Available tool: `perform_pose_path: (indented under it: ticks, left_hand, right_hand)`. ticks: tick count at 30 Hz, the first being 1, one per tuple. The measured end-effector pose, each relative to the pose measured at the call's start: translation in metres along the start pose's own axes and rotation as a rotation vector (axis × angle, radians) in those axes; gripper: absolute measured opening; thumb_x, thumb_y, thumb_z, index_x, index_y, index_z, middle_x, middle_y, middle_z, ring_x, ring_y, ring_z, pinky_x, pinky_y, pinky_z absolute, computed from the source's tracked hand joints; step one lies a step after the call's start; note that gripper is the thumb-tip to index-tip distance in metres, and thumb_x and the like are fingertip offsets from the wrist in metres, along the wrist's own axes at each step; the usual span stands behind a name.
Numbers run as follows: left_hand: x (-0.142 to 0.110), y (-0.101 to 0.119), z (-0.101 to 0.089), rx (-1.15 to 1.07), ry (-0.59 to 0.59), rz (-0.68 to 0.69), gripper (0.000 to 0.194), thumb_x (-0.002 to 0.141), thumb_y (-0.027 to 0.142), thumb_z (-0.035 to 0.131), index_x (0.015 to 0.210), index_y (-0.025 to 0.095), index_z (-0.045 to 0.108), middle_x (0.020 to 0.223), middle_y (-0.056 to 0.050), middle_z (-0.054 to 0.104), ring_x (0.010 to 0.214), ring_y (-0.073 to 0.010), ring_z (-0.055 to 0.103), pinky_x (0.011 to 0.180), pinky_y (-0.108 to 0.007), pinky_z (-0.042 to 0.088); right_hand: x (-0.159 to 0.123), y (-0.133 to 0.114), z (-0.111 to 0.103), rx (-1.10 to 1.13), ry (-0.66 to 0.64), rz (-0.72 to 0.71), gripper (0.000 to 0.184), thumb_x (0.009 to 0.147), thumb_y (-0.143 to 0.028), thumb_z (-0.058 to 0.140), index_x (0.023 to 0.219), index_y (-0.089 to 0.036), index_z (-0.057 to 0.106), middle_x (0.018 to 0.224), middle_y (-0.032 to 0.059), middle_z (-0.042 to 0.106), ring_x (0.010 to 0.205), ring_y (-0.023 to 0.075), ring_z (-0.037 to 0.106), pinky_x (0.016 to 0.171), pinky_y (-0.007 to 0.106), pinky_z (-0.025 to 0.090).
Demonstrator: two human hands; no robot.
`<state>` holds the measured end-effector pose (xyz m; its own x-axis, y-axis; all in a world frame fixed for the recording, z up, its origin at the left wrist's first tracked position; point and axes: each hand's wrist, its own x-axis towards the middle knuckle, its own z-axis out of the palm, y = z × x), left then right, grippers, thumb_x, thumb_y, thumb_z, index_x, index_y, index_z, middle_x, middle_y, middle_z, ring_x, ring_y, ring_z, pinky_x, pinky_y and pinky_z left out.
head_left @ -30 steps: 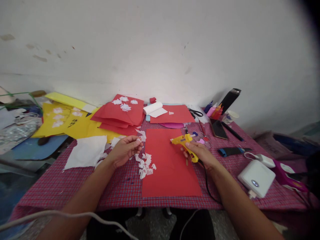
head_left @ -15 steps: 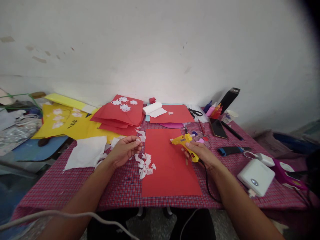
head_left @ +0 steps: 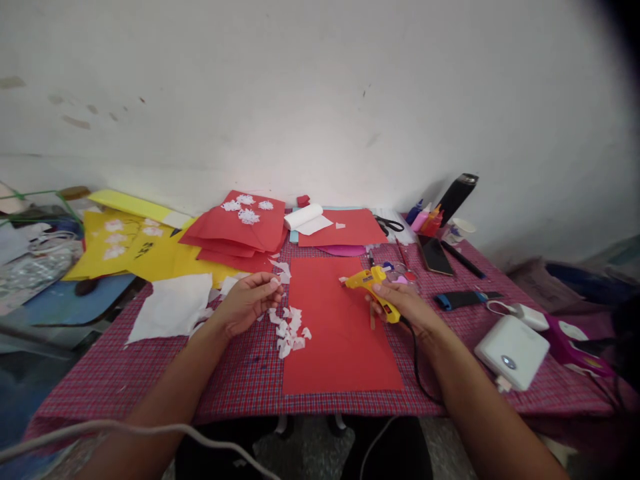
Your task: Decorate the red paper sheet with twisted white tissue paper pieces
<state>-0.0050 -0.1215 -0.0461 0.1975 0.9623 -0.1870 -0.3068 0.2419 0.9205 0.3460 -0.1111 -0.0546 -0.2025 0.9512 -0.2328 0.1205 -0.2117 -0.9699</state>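
Observation:
My right hand (head_left: pixel 400 303) is wrapped around the handle of a yellow hot glue gun (head_left: pixel 367 280). Its nozzle points left above a red paper sheet (head_left: pixel 330 353), with a small whitish bit at the tip. My left hand (head_left: pixel 250 300) is closed in a pinch on a small piece of white paper (head_left: pixel 275 283), left of the sheet. Below that hand, torn white paper scraps (head_left: pixel 289 333) lie in a loose pile on the sheet's left edge and the checked cloth.
White tissue (head_left: pixel 173 307) lies at left. Red folded papers (head_left: pixel 215 233) with white flowers and a tissue roll (head_left: pixel 303 217) sit behind. On the right are a phone (head_left: pixel 435 255), a utility knife (head_left: pixel 463 300), a white power bank (head_left: pixel 515 353) and the gun's cord (head_left: pixel 416 363).
The glue gun has tilted slightly and shifted a little to the right in my right hand. My left hand stays almost in place, still pinching the paper piece.

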Motion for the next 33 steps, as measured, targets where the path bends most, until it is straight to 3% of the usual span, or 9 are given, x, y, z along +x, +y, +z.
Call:
perform_pose_path:
  ticks: [33]
  left_hand:
    - [-0.0006,0.0004,0.0018,0.000,0.007,-0.001,0.023,0.077,0.023,0.075,0.092,0.013,0.062,0.083,-0.004,0.066,0.067,-0.0088,0.063,0.059,-0.018,0.052]
  right_hand:
    - [-0.0007,-0.0035,-0.0005,-0.003,0.046,-0.031,0.043,0.079,-0.056,0.067,0.078,-0.013,0.070,0.057,0.0045,0.061,0.046,0.0111,0.051,0.042,0.023,0.034]
